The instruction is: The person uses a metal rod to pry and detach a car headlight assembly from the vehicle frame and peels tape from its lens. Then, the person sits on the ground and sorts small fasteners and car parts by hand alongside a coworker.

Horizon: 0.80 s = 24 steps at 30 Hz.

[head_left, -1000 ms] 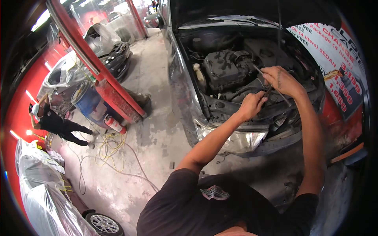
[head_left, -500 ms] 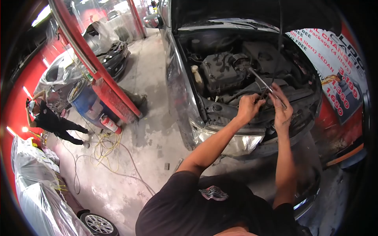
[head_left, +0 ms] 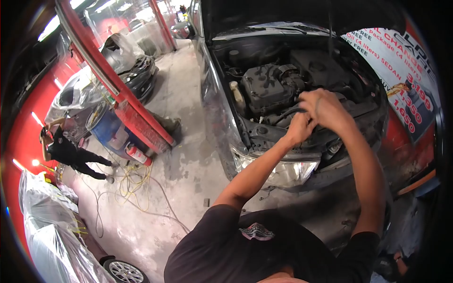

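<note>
Both my hands are close together over the front edge of a car's engine bay (head_left: pixel 283 85). My left hand (head_left: pixel 300 128) is closed in a pinch, and what it grips is hidden. Just above and to the right of it, my right hand (head_left: pixel 326 109) has its fingers curled in, slightly blurred. Its palm side is turned away, so I cannot make out what it holds. Below my left forearm sits the headlight (head_left: pixel 283 170), wrapped in clear plastic. A black engine cover (head_left: pixel 264 87) lies beyond my hands.
The raised hood (head_left: pixel 283 16) hangs over the engine bay. A red post (head_left: pixel 106 80), blue drum (head_left: pixel 113 129), fire extinguisher (head_left: pixel 138 154) and coiled hose (head_left: pixel 134 181) are at left. A person (head_left: pixel 71 151) stands farther left. A price banner (head_left: pixel 396 80) is at right.
My right hand has swung up and left, over my left hand, and turned its back to view. The long metal rod seen in it before is now out of sight.
</note>
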Motion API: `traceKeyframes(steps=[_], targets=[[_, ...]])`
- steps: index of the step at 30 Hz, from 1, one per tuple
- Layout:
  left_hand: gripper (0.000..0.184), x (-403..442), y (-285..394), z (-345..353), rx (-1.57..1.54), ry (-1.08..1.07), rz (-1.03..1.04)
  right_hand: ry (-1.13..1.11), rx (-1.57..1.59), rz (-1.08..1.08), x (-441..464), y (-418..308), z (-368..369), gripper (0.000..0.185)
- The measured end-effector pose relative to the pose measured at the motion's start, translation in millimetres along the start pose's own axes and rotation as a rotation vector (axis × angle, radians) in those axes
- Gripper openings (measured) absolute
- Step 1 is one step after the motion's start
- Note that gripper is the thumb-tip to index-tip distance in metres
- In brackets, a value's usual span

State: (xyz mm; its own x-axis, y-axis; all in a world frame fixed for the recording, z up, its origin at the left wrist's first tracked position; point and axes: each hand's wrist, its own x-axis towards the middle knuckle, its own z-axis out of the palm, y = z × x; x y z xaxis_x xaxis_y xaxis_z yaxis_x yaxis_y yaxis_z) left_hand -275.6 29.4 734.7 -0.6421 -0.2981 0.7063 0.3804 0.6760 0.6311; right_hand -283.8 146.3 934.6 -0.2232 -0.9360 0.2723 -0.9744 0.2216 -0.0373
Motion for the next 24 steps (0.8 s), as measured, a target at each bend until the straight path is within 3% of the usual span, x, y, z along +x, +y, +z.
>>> traceKeyframes(steps=[1, 3, 7, 9, 10, 11, 14, 16, 18, 21, 22, 24], targets=[[0.023, 7, 13, -5, -0.214, 0.153, 0.168, -0.042, -0.1, -0.019, -9, -15, -5, 0.027], [0.02, 1, 28, -21, -0.224, 0.072, -0.028, 0.362, -0.201, -0.35, -38, -14, 5, 0.031], [0.022, -5, 27, -31, -0.175, 0.022, -0.071, 0.431, 0.021, -0.316, -73, 2, 19, 0.03], [0.025, -4, 32, -32, -0.094, 0.02, -0.215, 0.478, 0.441, -0.011, -85, 23, 31, 0.029], [0.027, -6, 27, -29, -0.132, 0.045, -0.191, 0.543, 0.529, 0.035, -86, 39, 35, 0.029], [0.027, -5, 29, -28, -0.136, 0.04, -0.191, 0.541, 0.854, 0.236, -86, 58, 48, 0.026], [0.025, -10, 42, -27, -0.05, 0.005, -0.143, 0.549, 0.936, 0.346, -62, 100, 60, 0.026], [0.023, -8, 46, -26, -0.077, -0.002, -0.138, 0.601, 1.177, 0.408, -37, 107, 56, 0.026], [0.021, -8, 45, -27, -0.121, -0.014, -0.144, 0.551, 1.186, 0.444, -12, 103, 50, 0.029], [0.016, -6, 31, -22, -0.174, -0.054, -0.117, 0.476, 0.749, 0.223, 20, 86, 49, 0.029], [0.016, -4, 30, -22, -0.083, -0.072, -0.056, 0.439, 0.758, 0.163, 23, 64, 44, 0.029], [0.018, -2, 25, -19, -0.088, -0.13, -0.015, 0.388, 0.226, 0.0, 18, 35, 37, 0.026]])
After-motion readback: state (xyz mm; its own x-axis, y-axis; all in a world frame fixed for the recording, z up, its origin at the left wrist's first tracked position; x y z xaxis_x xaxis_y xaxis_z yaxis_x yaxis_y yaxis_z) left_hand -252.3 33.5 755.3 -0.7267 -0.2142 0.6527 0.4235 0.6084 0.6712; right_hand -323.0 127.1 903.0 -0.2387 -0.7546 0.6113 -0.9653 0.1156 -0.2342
